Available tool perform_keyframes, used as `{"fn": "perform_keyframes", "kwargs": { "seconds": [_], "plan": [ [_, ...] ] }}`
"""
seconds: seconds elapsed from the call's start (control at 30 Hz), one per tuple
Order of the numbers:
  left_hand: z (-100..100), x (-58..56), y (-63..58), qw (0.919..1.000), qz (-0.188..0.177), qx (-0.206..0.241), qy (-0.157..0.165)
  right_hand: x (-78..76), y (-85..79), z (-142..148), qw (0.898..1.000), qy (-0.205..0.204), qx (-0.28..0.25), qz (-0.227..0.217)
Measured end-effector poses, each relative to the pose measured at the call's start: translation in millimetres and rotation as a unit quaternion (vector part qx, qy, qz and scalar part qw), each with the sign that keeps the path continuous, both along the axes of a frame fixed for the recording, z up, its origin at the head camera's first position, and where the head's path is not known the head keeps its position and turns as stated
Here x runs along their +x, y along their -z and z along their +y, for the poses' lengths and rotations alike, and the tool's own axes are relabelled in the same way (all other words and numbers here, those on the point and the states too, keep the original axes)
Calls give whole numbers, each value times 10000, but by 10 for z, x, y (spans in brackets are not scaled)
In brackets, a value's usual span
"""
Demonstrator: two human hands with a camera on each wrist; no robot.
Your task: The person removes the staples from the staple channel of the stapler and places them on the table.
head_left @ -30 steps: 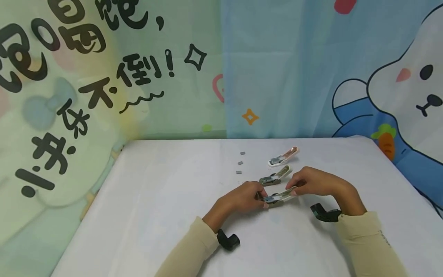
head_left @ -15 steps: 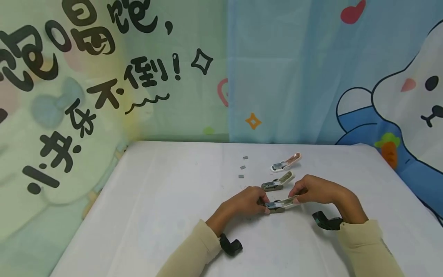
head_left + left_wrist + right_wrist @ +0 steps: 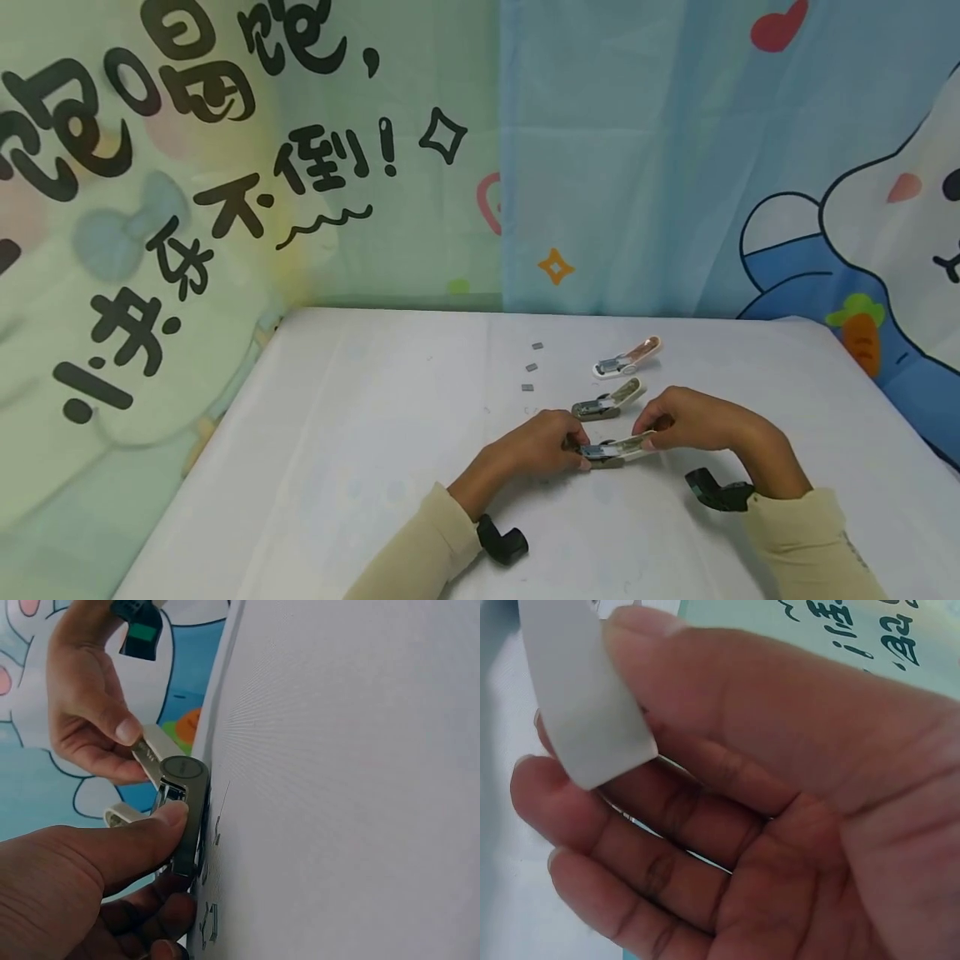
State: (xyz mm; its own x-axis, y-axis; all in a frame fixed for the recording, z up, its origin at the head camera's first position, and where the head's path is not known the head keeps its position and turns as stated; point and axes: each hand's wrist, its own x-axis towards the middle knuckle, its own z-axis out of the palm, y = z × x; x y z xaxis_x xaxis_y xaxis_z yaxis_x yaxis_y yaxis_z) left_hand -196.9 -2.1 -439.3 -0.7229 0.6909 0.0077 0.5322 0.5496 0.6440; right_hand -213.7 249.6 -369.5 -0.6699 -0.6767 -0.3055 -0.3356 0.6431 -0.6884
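Note:
A grey and white stapler (image 3: pixel 611 450) lies swung wide at the table's middle right, between both hands. My left hand (image 3: pixel 536 450) grips its base end; in the left wrist view the thumb (image 3: pixel 171 817) presses on the grey base (image 3: pixel 196 817). At the opposite end my right hand (image 3: pixel 697 421) pinches the pale cover arm (image 3: pixel 155 746). The right wrist view shows this white arm (image 3: pixel 585 705) under the thumb, with the other fingers loosely bent beneath. The stapler's left tip is hidden by the left hand.
Just beyond lies a second grey-green stapler (image 3: pixel 607 400), its cover swung back. A pink and white stapler (image 3: pixel 628 358) lies farther off, likewise opened. Small grey strips, apparently staples (image 3: pixel 527 387), sit in a row to their left. Printed curtains (image 3: pixel 637 167) hang behind the white table (image 3: pixel 360 400).
The head view has shifted slightly, so everything sits lower and a little to the right. Both hands keep their hold on the stapler; it barely moves.

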Motion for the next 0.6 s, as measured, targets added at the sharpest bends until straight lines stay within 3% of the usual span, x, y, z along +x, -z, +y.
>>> {"fn": "perform_keyframes", "kwargs": {
  "seconds": [0.37,0.6],
  "plan": [
    [-20,12,94,9999,-117,-38,28,41,81,-31,9999,-14,-43,-99],
    [-21,-23,59,9999,-55,106,99,11,3,-11,10000,-54,3,-22]
  ]
}}
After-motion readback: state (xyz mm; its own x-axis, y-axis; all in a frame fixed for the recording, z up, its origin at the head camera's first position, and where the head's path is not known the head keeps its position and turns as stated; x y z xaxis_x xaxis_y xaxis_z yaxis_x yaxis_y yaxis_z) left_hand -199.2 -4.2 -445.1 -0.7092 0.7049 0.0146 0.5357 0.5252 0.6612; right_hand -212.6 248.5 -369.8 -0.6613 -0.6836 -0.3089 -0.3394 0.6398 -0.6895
